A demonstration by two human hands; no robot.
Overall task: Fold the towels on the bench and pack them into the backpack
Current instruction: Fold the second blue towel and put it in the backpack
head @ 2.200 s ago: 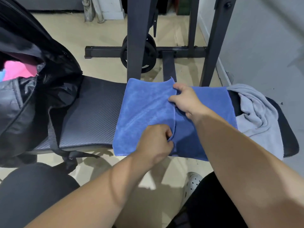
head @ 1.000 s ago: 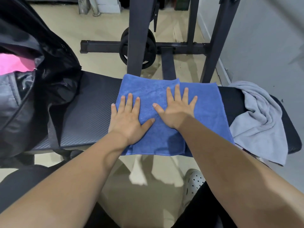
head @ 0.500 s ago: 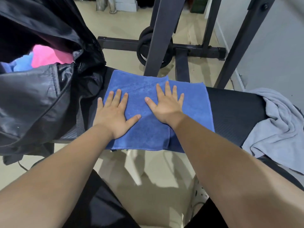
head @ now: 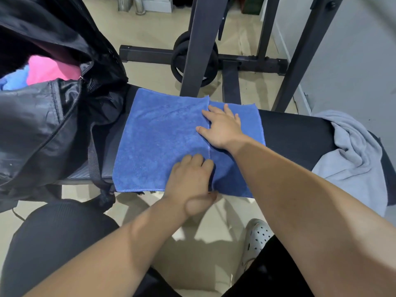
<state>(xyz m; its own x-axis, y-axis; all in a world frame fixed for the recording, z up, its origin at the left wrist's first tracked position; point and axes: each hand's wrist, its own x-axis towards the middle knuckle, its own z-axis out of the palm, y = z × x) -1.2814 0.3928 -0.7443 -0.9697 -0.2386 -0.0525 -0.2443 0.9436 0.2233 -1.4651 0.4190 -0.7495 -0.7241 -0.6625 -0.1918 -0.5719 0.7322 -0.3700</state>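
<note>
On the black bench (head: 289,133), near its middle: a blue towel (head: 162,142), folded, flat, with one layer's stitched edge running near to far across it. Just left of it, a black backpack (head: 42,129), unzipped, with pink cloth (head: 51,69) and light blue cloth (head: 15,81) inside. At the towel's near edge, the left grip (head: 188,179), clamped on the fabric, fingers curled on top by the stitched edge, thumb under the hem. Farther along that same edge, the right grip (head: 222,129), apart and flat, fingers spread, pressing down. At the bench's right end, well apart from the blue one, a grey towel (head: 351,155), crumpled, hanging over the near side.
</note>
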